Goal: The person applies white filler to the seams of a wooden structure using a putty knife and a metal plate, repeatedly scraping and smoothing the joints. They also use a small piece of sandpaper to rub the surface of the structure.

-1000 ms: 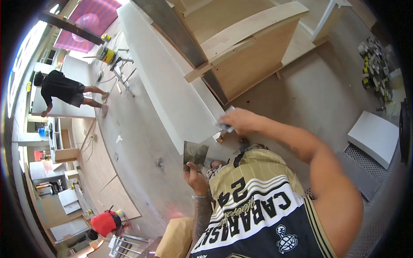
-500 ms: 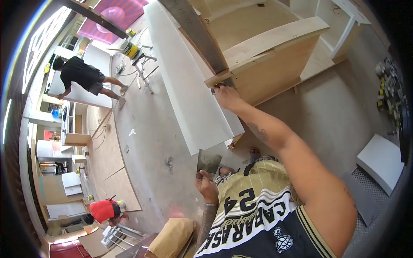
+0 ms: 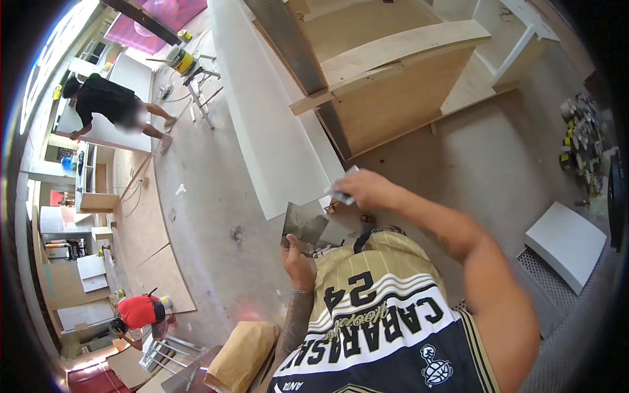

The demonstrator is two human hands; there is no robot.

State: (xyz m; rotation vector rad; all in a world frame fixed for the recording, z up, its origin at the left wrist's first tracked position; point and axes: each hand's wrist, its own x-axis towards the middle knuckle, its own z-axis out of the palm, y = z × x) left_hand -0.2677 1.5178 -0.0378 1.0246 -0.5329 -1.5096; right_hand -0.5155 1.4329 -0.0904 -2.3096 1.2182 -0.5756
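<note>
A thin, grey, roughly square plate [image 3: 305, 223] is held by its edge in my left hand [image 3: 299, 264], in front of my body. My right hand [image 3: 369, 188] is closed round a small grey scraper-like tool [image 3: 343, 191], blurred by motion, just right of the plate. Both are near the lower end of a long white panel [image 3: 262, 124]. Beyond my right hand stands a plywood frame [image 3: 400, 98], with a dark metal-like beam [image 3: 285, 46] against it.
A person in black [image 3: 108, 101] leans over a white panel at the upper left. Another person in red [image 3: 141, 312] bends at the lower left. A brown paper bag [image 3: 242, 354] lies near my left arm. A white block [image 3: 565, 245] and several tools [image 3: 580, 141] are at the right.
My right hand has come down from the corner of the plywood frame toward the plate in my left hand. The plate has tilted and moved slightly up and left in view.
</note>
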